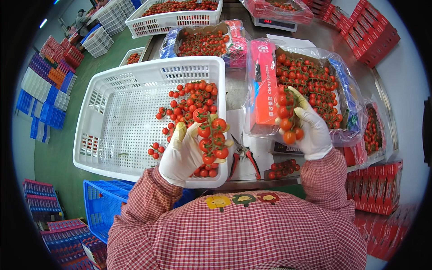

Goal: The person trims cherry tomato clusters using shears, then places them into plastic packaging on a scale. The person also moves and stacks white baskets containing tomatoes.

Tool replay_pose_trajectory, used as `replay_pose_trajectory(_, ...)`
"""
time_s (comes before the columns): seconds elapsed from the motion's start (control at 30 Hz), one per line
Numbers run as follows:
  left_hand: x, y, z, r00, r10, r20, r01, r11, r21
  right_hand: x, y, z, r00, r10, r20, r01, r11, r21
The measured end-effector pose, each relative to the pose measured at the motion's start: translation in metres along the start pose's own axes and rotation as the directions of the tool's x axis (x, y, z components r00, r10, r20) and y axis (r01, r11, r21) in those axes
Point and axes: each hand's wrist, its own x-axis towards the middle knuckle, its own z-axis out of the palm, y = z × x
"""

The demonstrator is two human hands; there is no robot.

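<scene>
My gloved left hand [182, 153] holds a vine of red cherry tomatoes [212, 138] over the right side of a white perforated plastic crate [114, 128]. Loose tomato vines [192, 101] lie in that side of the crate. In my gloved right hand [312, 130] is a second tomato vine [285, 108], raised above the near left part of a cardboard box [261, 87] lined with clear plastic. Rows of tomatoes on the vine [307, 81] fill the box. Red-handled pruning shears [242, 155] lie with blades parted between crate and box, on a white sheet [249, 141].
A short tomato vine [283, 168] lies by the table's front edge, near a scale [287, 148] partly under the box. Behind stand another filled box [202, 44], a white crate of tomatoes [175, 22] and a scale with a lit display [275, 23]. A blue crate [101, 206] is below left.
</scene>
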Motion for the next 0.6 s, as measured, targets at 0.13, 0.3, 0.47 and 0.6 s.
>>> replay_pose_trajectory(0.13, 0.009, -0.024, 0.015, 0.993, 0.058, -0.105, -0.072, 0.989, -0.13, 0.026, -0.023, -0.044, 0.999, -0.034, -0.028, 0.026, 0.971, -0.238)
replay_pose_trajectory(0.3, 0.016, -0.042, 0.011, 0.984, 0.113, -0.139, -0.12, 0.992, -0.043, 0.093, -0.041, -0.079, 0.993, -0.099, -0.059, 0.041, 0.783, -0.621)
replay_pose_trajectory(0.47, 0.022, -0.058, -0.003, 0.979, 0.088, -0.182, -0.112, 0.986, -0.125, 0.158, -0.024, -0.074, 0.966, -0.157, -0.206, -0.084, 0.563, -0.822)
replay_pose_trajectory(0.6, 0.021, -0.064, -0.008, 0.969, 0.109, -0.223, -0.141, 0.982, -0.129, 0.157, -0.037, -0.077, 0.989, 0.137, -0.053, -0.108, 0.43, -0.896)
